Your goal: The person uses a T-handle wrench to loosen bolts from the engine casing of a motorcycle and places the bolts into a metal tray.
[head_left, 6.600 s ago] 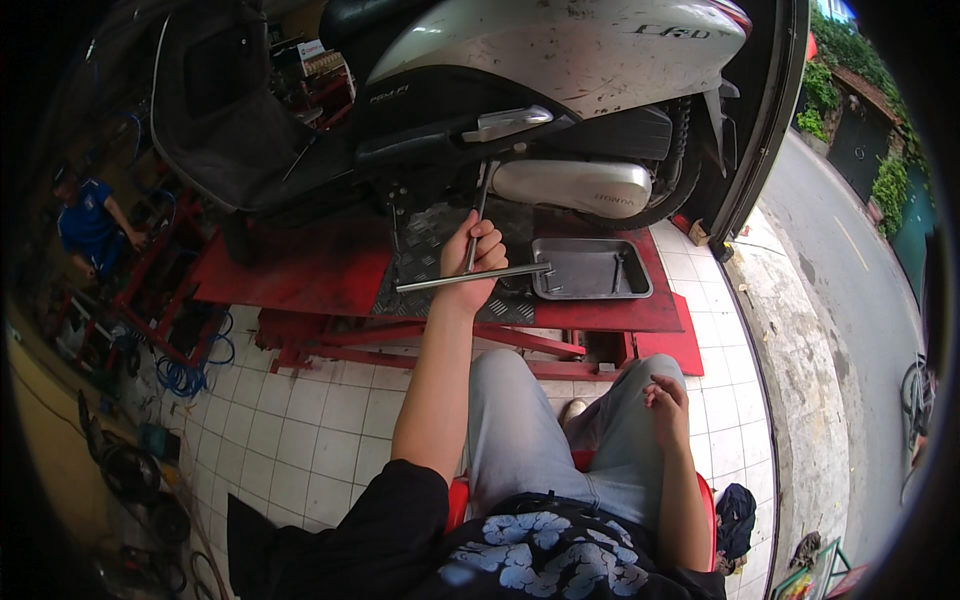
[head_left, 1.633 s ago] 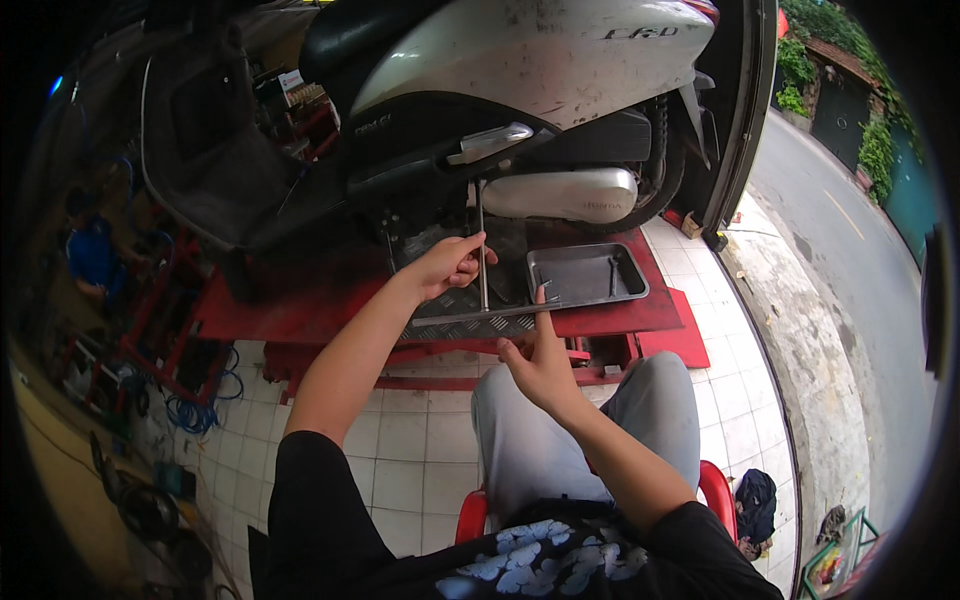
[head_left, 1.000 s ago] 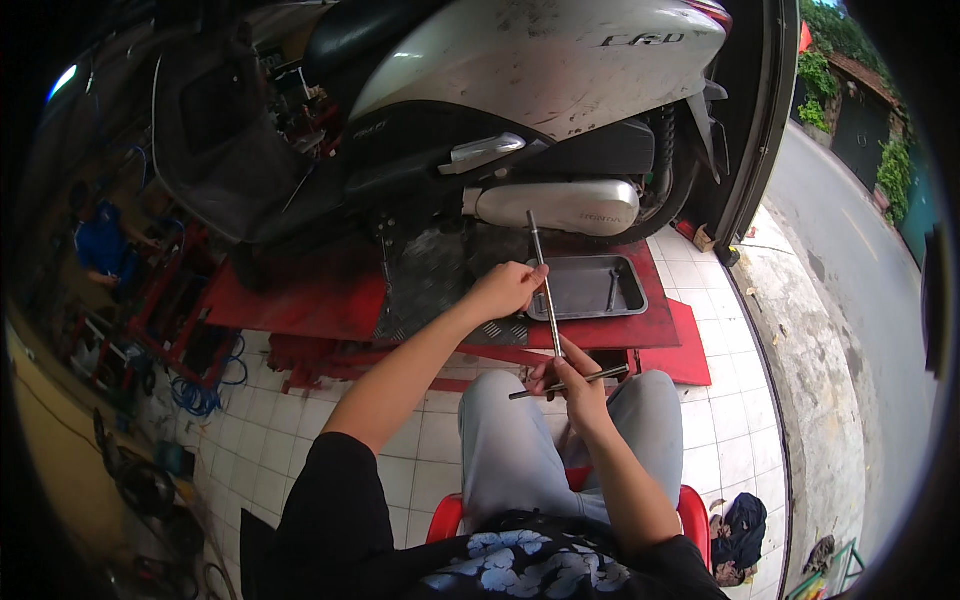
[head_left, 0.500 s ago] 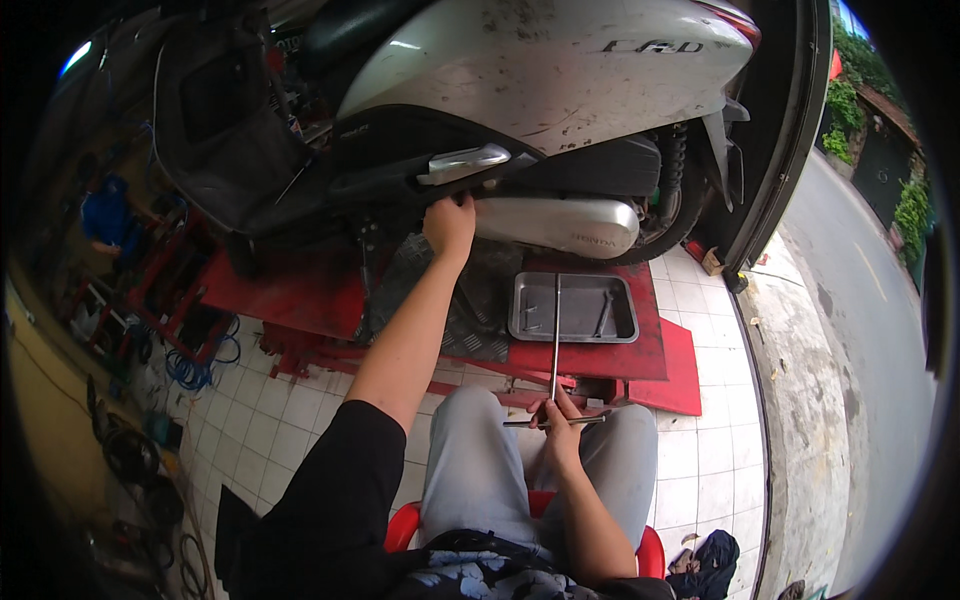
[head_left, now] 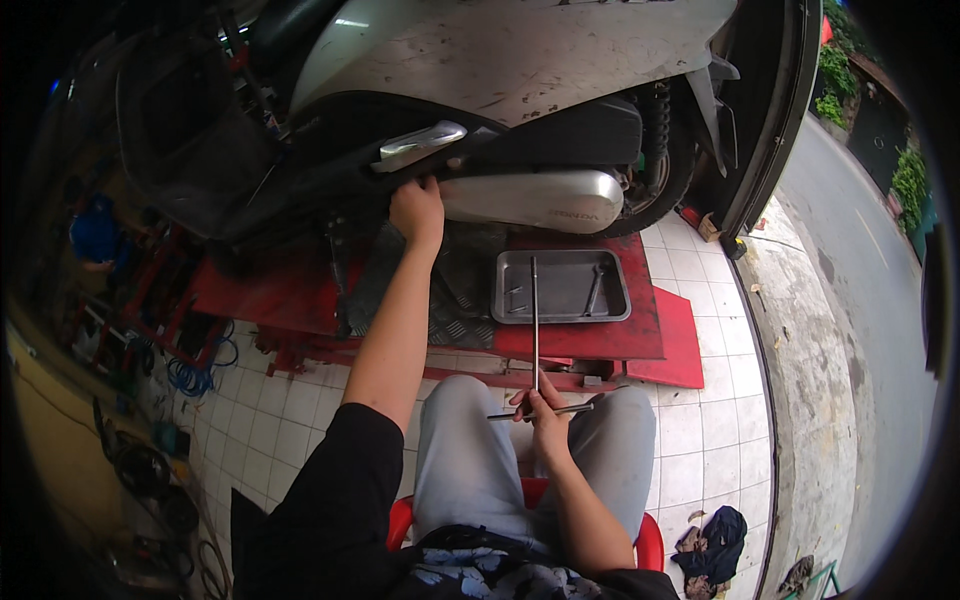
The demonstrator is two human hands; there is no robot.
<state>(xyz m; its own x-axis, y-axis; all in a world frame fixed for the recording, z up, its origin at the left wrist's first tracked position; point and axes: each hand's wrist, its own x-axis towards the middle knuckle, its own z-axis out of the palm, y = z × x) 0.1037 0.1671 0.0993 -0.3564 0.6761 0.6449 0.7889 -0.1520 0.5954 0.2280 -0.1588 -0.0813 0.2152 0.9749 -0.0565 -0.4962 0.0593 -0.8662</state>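
My left hand [head_left: 417, 208] reaches up to the front end of the silver engine casing [head_left: 530, 200] on a scooter [head_left: 430, 60]. Its fingers are bent inward against the underside; whatever they pinch is hidden. Above my lap, my right hand [head_left: 546, 412] is closed round a T-handle wrench [head_left: 535, 320] where the crossbar meets the long shaft. That shaft points away from me, its far end over a grey metal tray [head_left: 503, 308]. Inside the tray lie a wrench [head_left: 595, 290] and a few small metal parts [head_left: 516, 300].
A red lift platform [head_left: 590, 340] with a dark tread plate [head_left: 390, 290] carries the scooter and tray. Blue hose [head_left: 203, 372] coils on the tiled floor at left. A dark cloth [head_left: 712, 548] lies at lower right. Another person in blue [head_left: 97, 232] is at far left.
The whole view has shifted, so the scooter and tray sit higher and further left. My left hand stays at the casing's front end, and my right hand keeps the T-handle wrench.
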